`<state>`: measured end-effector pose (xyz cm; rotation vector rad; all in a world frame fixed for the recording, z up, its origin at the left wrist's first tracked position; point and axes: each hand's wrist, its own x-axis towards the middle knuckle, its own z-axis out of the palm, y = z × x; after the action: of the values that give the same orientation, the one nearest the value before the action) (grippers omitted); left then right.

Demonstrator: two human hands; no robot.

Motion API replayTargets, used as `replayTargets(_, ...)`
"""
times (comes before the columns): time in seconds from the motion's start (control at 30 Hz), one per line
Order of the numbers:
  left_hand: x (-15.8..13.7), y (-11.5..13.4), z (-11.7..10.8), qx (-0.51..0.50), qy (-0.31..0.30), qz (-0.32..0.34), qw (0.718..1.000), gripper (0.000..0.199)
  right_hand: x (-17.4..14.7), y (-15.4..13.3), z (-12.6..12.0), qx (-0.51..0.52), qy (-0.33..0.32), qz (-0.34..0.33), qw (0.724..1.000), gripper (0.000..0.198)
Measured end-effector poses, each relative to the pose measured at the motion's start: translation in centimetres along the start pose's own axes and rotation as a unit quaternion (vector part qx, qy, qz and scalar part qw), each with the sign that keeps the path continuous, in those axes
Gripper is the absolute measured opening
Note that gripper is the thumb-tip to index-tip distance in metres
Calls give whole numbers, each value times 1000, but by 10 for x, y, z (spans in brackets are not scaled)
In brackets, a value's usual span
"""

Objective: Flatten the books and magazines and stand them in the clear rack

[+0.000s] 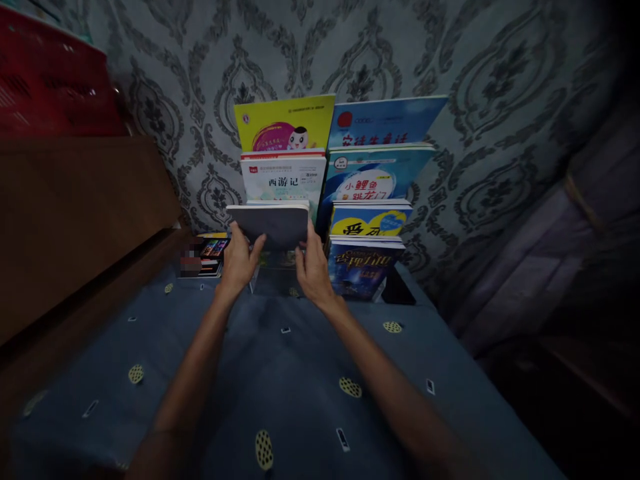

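Both hands grip a dark grey-covered book point(270, 225) by its two sides, at the front of the left column of upright books. My left hand point(241, 257) is closed on its left edge, thumb on the cover. On the opposite edge, my right hand point(313, 263) is closed too. Behind it stand a white book point(285, 179) and a taller yellow book point(320, 123). To the right, a second column holds a blue book point(390, 117), a teal book point(405, 167), a blue-and-yellow book point(370, 217) and a dark blue book point(363, 270).
Several small books or boxes point(213, 250) lie left of my left hand. A flat black object point(399, 288) rests at the right. The patterned blue cloth point(280, 373) spans the foreground. A wooden panel point(80, 213) with a red basket point(55, 80) borders the left; patterned wallpaper point(300, 53) is behind.
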<state>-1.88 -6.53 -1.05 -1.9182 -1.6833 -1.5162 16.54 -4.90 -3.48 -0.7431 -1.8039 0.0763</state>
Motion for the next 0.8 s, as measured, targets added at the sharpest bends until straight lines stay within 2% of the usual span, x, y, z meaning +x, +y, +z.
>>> replayTargets(0.17,-3,-8,15,0,9,18,1000,67,-6,4,10,-39,-2,40,998,73)
replayTargets(0.4,-7,-12,26,70,-4,4,998,53,-14,16,22,-95,-7,85,992,69)
replayTargets(0.53,-8,-12,27,124,-17,-2,992,46,-17,27,30,-99,-27,138,985,69)
replayTargets(0.8,-4,-6,25,172,-31,-19,984,34,-15,29,31,-87,-37,153,984,70)
